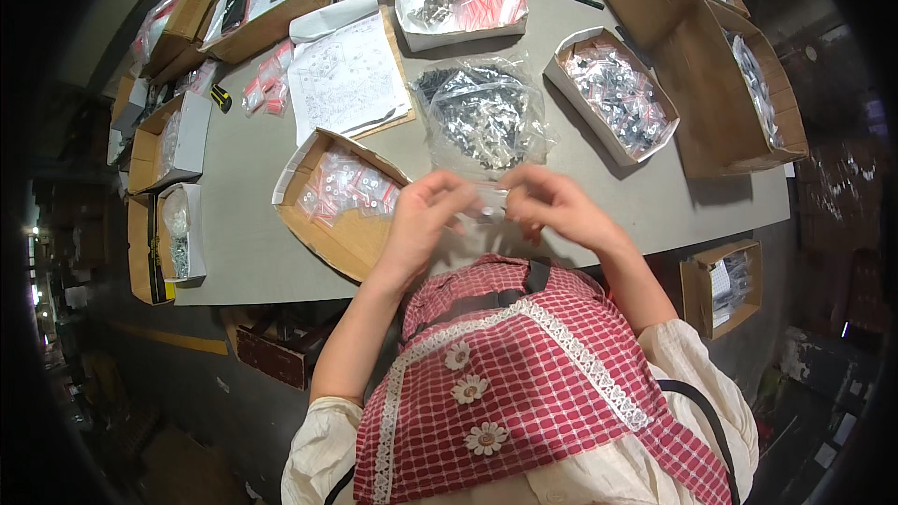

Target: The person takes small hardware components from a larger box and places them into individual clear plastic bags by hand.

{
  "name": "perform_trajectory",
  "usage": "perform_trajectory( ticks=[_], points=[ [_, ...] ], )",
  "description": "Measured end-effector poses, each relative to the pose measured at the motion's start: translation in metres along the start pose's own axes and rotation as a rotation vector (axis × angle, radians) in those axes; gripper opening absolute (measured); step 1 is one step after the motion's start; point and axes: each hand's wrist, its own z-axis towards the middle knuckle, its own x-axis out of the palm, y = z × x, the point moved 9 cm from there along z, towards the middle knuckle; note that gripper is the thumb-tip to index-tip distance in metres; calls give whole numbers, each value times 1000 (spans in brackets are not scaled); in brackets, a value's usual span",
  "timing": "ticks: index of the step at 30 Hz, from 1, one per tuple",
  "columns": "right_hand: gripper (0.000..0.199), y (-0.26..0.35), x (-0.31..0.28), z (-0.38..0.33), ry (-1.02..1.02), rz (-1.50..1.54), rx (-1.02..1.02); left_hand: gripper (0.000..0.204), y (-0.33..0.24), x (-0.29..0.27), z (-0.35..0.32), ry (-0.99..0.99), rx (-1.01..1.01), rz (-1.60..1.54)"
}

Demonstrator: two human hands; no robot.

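Observation:
A small transparent plastic bag (pixel 490 198) is stretched between my two hands, just above the near part of the table. My left hand (pixel 430 213) pinches one side of it, and my right hand (pixel 559 208) grips the other. Something small and pale shows inside, too blurred to name. Just beyond my fingers lies a large transparent bag (pixel 486 117) full of black and silvery small parts. To the left of my left hand is an open cardboard tray (pixel 360 241) holding several small red-edged zip bags (pixel 337 189) with little parts in them.
Printed drawings (pixel 344 75) lie behind the tray. A white box (pixel 465 40) of red-edged bags stands at the back, another box (pixel 572 84) of filled bags at right. Tall cardboard boxes (pixel 711 93) line the right edge; small boxes (pixel 192 145) and a yellow-black cutter (pixel 221 97) are left.

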Motion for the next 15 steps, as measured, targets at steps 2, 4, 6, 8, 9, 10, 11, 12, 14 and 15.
perform_trajectory(
  ticks=[2,4,6,8,9,10,11,12,14,15],
  points=[
    [20,-5,13,1,49,-192,52,18,1,10,1,85,13,42],
    [18,-20,-17,4,-178,-4,9,18,4,-3,1,57,50,94],
    [17,-11,-65,-9,-432,250,-138,20,12,-58,0,-228,69,263],
    [27,-22,-119,-21,-595,505,-224,27,-1,-109,-13,-516,222,631],
    [32,-26,-131,-26,-676,602,-271,31,11,-127,-14,-547,143,744],
    [35,-30,-136,-27,-680,561,-254,34,20,-143,-15,-575,66,854],
    [35,-38,-132,-24,-679,496,-194,38,28,-155,-17,-602,-14,964],
    [35,-44,-127,-24,-685,430,-134,41,30,-150,-14,-569,-38,1034],
    [34,-53,-96,-12,-574,406,-42,46,34,-136,-10,-507,-88,1170],
    [33,-53,-79,-4,-520,363,5,41,37,-134,-9,-550,-34,1209]
  ],
)
